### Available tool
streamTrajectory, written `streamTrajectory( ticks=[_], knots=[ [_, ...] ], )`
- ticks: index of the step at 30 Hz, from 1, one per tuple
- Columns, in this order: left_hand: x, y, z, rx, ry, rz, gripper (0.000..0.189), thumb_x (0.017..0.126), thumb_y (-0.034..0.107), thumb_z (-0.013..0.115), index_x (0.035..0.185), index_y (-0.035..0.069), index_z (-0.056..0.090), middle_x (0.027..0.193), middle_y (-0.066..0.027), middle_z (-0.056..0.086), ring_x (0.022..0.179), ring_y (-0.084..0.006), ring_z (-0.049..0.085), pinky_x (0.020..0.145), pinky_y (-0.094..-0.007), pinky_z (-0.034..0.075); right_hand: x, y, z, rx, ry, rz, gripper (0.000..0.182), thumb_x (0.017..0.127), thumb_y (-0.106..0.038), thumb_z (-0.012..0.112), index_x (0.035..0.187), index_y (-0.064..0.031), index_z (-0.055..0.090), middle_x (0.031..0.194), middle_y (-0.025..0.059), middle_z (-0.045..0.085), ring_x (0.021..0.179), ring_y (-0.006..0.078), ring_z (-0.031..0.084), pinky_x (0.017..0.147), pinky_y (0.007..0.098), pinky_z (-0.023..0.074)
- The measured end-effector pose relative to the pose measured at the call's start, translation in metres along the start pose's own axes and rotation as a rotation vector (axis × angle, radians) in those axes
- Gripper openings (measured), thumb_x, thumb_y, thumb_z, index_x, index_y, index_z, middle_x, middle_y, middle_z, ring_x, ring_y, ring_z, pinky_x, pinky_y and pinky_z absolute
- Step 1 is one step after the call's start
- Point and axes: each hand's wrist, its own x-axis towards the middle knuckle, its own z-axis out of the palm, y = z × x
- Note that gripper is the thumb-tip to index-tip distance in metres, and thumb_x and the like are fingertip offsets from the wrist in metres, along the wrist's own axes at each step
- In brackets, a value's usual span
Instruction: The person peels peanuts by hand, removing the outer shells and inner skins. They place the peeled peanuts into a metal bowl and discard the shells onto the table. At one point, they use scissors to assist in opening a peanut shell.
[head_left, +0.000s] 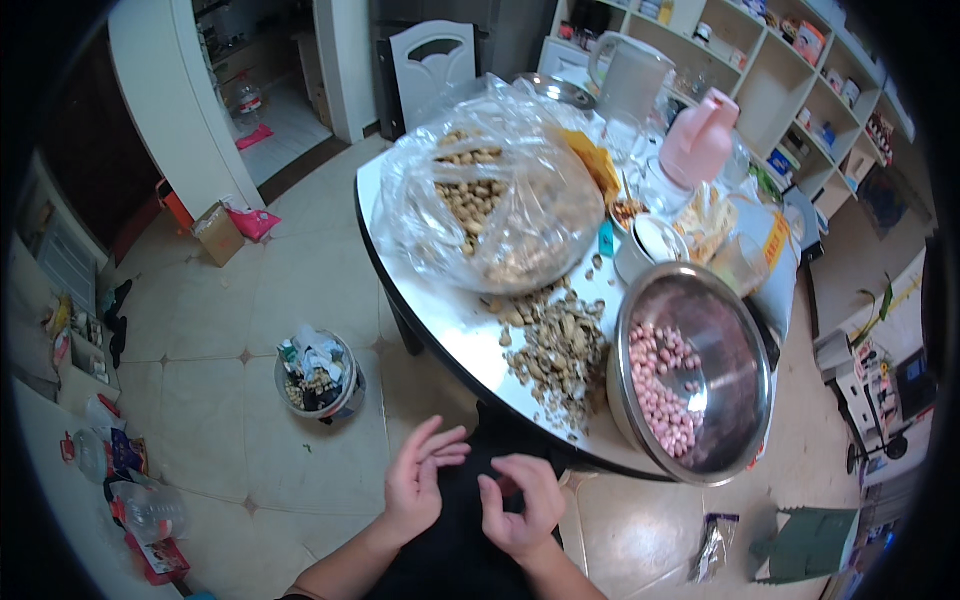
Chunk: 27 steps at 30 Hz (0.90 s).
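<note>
My left hand (417, 480) is in front of the table edge, its fingers apart and nothing visible in it. Beside it, my right hand (525, 501) has bent fingers with a gap to the thumb; no object shows in it, though the palm is partly hidden. On the white table (442, 330) lies a heap of broken peanut shells (559, 349). Behind it sits a large clear plastic bag (540, 217) with unshelled peanuts (472, 199) showing through its opening. To the right, a stainless steel bowl (731, 360) holds shelled pink peanut kernels (664, 405).
A trash bucket (352, 390) with rubbish stands on the tiled floor, left of the table. Behind the bowl are a white bowl (630, 259), a pink jug (697, 139) and a pale pitcher (634, 75). A white chair (431, 94) is at the far side. A green stool (810, 544) stands right.
</note>
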Motion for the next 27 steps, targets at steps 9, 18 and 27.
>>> streamTrajectory(
  ticks=[9,18,27],
  knots=[
    [0.141,0.073,0.001,0.551,0.037,0.569,0.012,0.086,-0.002,0.065,0.097,-0.001,0.065,0.081,-0.0107,0.067,0.072,-0.019,0.066,0.066,-0.0272,0.051,-0.047,0.06,0.067,-0.058,-0.36,-0.225,0.015,0.076,-0.023,0.077,0.084,-0.0113,0.073,0.077,0.0015,0.065,0.06,0.0187,0.061,0.051,0.0287,0.0455],
    [0.26,0.078,0.016,1.148,-0.168,0.596,0.016,0.072,0.004,0.07,0.087,0.009,0.066,0.093,-0.0051,0.064,0.096,-0.0262,0.059,0.084,-0.0377,0.045,-0.043,0.071,0.078,0.069,-0.297,-0.155,0.015,0.073,-0.017,0.08,0.082,-0.0082,0.071,0.071,0.0035,0.063,0.058,0.0195,0.061,0.05,0.0285,0.0439],
    [0.281,0.077,0.006,1.223,-0.227,0.575,0.006,0.078,0.008,0.07,0.083,0.008,0.067,0.09,-0.0061,0.061,0.092,-0.0264,0.057,0.083,-0.0381,0.046,-0.041,0.075,0.08,0.08,-0.299,-0.14,0.01,0.074,-0.011,0.077,0.076,-0.0079,0.068,0.067,0.0031,0.061,0.055,0.0194,0.059,0.048,0.0286,0.042]
  ],
)
